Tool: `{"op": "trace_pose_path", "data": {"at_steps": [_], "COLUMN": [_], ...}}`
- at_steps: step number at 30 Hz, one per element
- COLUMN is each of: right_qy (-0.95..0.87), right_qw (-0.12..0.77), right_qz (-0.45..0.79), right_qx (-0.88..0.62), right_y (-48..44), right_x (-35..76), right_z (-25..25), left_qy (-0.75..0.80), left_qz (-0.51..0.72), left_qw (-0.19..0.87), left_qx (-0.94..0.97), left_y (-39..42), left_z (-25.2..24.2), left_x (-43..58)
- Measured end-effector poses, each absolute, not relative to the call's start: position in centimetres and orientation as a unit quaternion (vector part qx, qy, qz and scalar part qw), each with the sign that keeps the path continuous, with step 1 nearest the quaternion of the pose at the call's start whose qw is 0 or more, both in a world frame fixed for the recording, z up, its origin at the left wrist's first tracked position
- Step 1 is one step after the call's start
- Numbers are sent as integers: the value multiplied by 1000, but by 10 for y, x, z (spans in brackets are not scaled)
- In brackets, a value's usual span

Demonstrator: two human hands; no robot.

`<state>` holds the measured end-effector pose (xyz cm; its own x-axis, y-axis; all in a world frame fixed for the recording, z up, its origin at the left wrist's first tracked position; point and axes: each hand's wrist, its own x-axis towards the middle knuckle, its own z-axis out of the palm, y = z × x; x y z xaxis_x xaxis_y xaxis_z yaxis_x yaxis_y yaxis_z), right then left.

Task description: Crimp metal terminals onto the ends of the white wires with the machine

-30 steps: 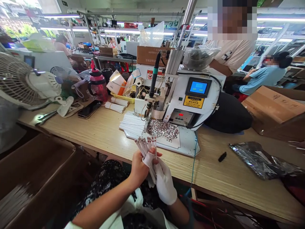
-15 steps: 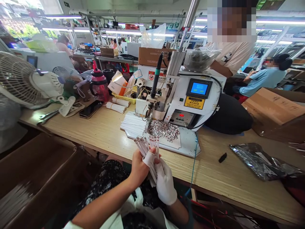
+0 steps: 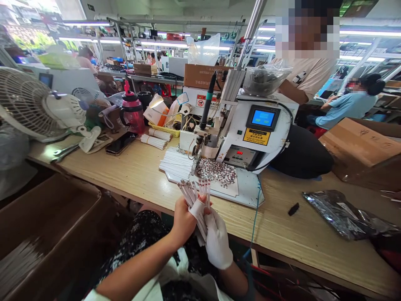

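Fanned a bit wider than a second ago, those thin white strips [image 3: 189, 193] are clamped between the thumb-wrapped bare left hand [image 3: 185, 221] and white-gloved right hand [image 3: 218, 241], near the pale wooden table [image 3: 140, 171], so imo grip lightly and keep them level.

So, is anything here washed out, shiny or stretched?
Head view: daylight washes out the window at upper left, and the metal tool glints; in the head view, the fan looks stretched near the edge, probably by a wide lens, while the held white strips look clear.
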<state>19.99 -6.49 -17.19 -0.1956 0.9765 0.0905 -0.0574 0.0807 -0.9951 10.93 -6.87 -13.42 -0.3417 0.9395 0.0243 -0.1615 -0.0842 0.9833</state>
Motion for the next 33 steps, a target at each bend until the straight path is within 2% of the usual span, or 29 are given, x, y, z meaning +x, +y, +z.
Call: {"op": "trace_pose_path", "data": {"at_steps": [6,10,17,23,29,33], "right_qy": [-608,-610,-642,-624,-613,-604], "right_qw": [449,449,460,454,449,464], "right_qz": [519,505,415,462,499,498], "right_qx": [-400,-414,-453,-436,-416,-415], "right_y": [-62,-60,-60,-62,-65,-67], "right_x": [198,198,197,193,190,188], "right_z": [-169,-172,-176,-170,-162,-165], "left_qy": [540,535,543,566,514,511], "left_qz": [636,652,649,654,635,657], "left_qw": [399,421,427,374,491,470], "left_qx": [380,335,319,336,303,296], "left_y": [-67,-68,-72,-78,-82,-83], "left_z": [-133,-136,-137,-133,-131,-129], "left_x": [104,101,99,92,89,88]}}
